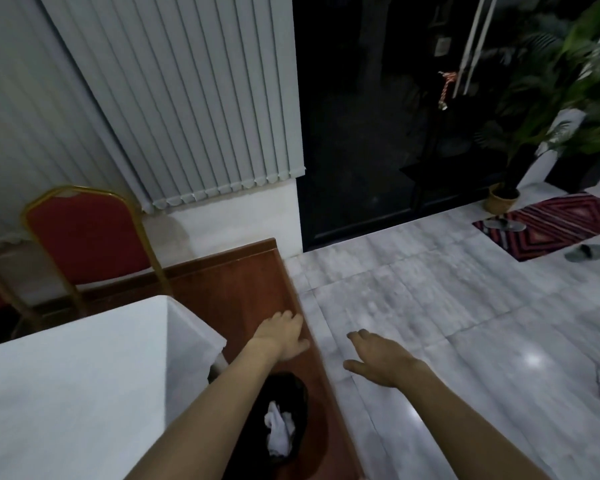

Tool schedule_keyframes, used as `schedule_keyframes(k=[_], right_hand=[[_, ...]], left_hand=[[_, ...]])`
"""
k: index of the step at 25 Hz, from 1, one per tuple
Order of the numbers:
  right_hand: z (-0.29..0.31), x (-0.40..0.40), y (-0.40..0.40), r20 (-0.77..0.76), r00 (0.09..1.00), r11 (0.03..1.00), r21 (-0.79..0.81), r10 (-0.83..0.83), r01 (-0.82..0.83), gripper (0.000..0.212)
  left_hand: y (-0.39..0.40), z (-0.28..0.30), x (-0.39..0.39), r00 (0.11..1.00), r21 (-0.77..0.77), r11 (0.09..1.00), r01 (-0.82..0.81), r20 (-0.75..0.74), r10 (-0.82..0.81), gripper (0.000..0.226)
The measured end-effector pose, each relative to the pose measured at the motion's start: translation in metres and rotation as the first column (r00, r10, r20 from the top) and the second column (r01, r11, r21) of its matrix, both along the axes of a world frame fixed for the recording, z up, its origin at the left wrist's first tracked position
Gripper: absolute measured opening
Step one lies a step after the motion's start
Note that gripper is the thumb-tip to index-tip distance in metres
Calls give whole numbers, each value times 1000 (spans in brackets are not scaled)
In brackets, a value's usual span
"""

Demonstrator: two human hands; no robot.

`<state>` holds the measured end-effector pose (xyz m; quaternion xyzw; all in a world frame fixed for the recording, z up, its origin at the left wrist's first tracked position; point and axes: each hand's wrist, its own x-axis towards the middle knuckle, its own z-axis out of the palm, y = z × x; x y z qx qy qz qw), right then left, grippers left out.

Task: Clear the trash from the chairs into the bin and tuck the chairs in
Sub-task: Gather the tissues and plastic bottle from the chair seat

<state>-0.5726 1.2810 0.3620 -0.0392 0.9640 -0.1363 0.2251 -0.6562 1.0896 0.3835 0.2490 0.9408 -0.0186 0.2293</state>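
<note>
A black bin (297,398) stands on the brown floor strip below my left forearm, with crumpled white paper (278,433) inside it. My left hand (281,336) hovers above the strip just past the bin, fingers loosely apart and holding nothing. My right hand (381,360) is out over the marble floor, palm down, fingers spread and empty. A red chair (90,242) with a gold frame stands at the far side of the white-clothed table (73,386), its back upright; its seat is hidden by the table.
Grey vertical blinds (194,98) hang on the wall behind the chair. A dark glass door (378,133) is ahead. At the right are potted plants (548,109), a red patterned mat (555,225) and two grey slippers (585,252). The marble floor (465,323) spreads to the right.
</note>
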Motion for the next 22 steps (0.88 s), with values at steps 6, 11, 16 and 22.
schedule_keyframes(k=[6, 11, 16, 22], right_hand=[[1, -111, 30, 5, 994, 993, -25, 111, -111, 62], [-1, -204, 17, 16, 966, 966, -22, 259, -259, 63], [1, -322, -18, -6, 916, 916, 18, 401, -401, 60], [19, -463, -89, 7, 811, 810, 62, 584, -584, 65]], left_hand=[[16, -17, -64, 994, -32, 994, -100, 51, 102, 57], [-18, -28, -136, 949, -29, 951, -307, 71, 308, 58], [-63, -36, -230, 864, 42, 864, -502, 59, 499, 55], [-132, -34, -317, 721, 82, 716, -693, 67, 690, 50]])
